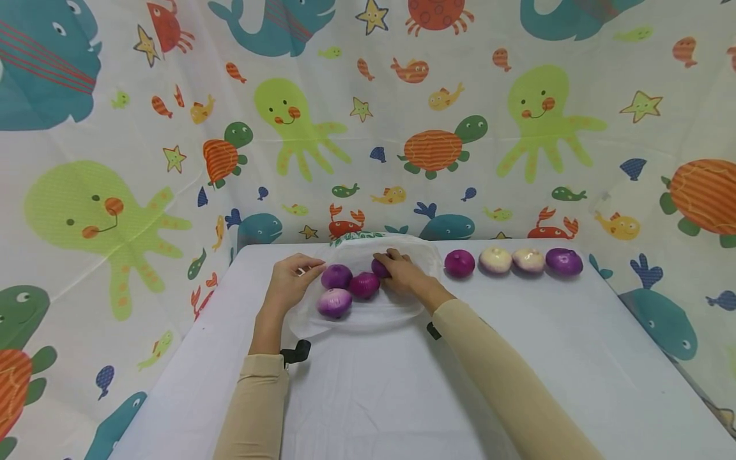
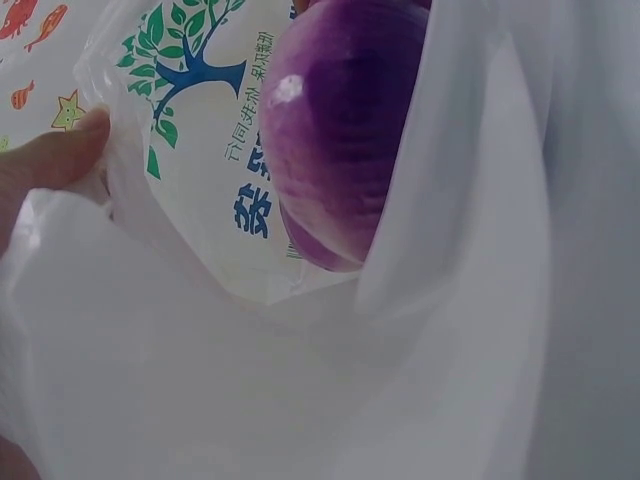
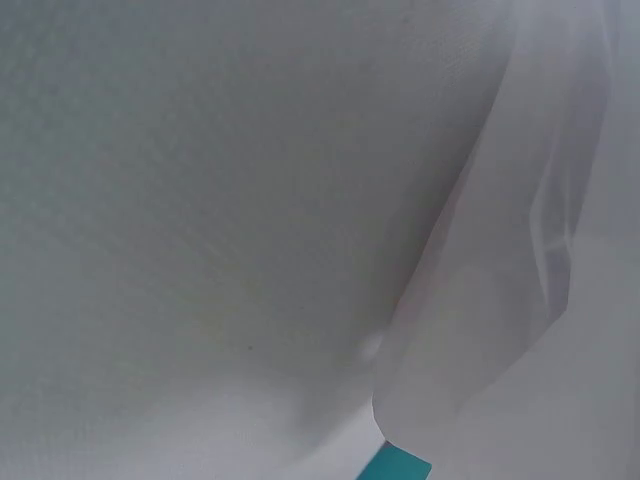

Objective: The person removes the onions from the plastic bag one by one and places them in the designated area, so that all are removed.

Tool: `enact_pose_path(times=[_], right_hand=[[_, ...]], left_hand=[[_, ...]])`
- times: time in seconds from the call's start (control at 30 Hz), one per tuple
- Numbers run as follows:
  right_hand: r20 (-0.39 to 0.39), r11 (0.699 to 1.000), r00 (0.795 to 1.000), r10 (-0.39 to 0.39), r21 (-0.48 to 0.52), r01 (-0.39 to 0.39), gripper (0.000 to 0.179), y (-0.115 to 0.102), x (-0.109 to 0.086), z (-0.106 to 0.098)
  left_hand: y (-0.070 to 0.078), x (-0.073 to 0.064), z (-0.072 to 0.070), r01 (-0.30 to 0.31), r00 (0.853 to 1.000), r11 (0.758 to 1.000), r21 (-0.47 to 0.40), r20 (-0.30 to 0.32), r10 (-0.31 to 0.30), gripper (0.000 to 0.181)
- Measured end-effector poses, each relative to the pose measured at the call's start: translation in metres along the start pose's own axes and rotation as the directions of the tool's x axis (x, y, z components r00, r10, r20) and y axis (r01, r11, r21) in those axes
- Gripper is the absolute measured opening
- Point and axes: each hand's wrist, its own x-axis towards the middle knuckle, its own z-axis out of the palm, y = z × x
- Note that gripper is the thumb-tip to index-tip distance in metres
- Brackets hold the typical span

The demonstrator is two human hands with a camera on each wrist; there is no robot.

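Note:
A white plastic bag (image 1: 313, 324) lies spread on the table, its tree print (image 2: 190, 75) showing in the left wrist view. My left hand (image 1: 289, 281) pinches the bag's left edge; a finger (image 2: 65, 152) shows against the plastic. My right hand (image 1: 404, 273) grips a purple onion (image 1: 379, 268) over the bag. Three more onions sit together there: a purple one (image 1: 337, 276), a magenta one (image 1: 365, 285) and a lighter purple one (image 1: 334, 303). In the right wrist view only white material and bag plastic (image 3: 480, 330) appear; the hand is hidden.
To the right of the bag, a row stands near the table's back edge: a magenta onion (image 1: 459, 263), two pale onions (image 1: 495, 260) (image 1: 529, 260) and a purple onion (image 1: 564, 262). A patterned curtain (image 1: 368, 179) hangs behind the white table (image 1: 368, 396).

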Motion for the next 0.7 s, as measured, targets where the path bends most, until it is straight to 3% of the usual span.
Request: enact_pose_path(times=[0.33, 0.7], right_hand=[[-0.01, 1.0, 1.0, -0.007, 0.005, 0.007, 0.067, -0.0002, -0.0019, -0.0022], [-0.083, 0.999, 0.996, -0.035, -0.012, 0.034, 0.064, -0.0024, -0.0097, -0.0033]], left_hand=[[0.0026, -0.0022, 0.0008, 0.034, 0.999, 0.999, 0.007, 0.01, -0.034, 0.017], [0.0034, -0.0021, 0.0021, 0.037, 0.999, 0.999, 0.005, 0.005, -0.037, 0.017]])
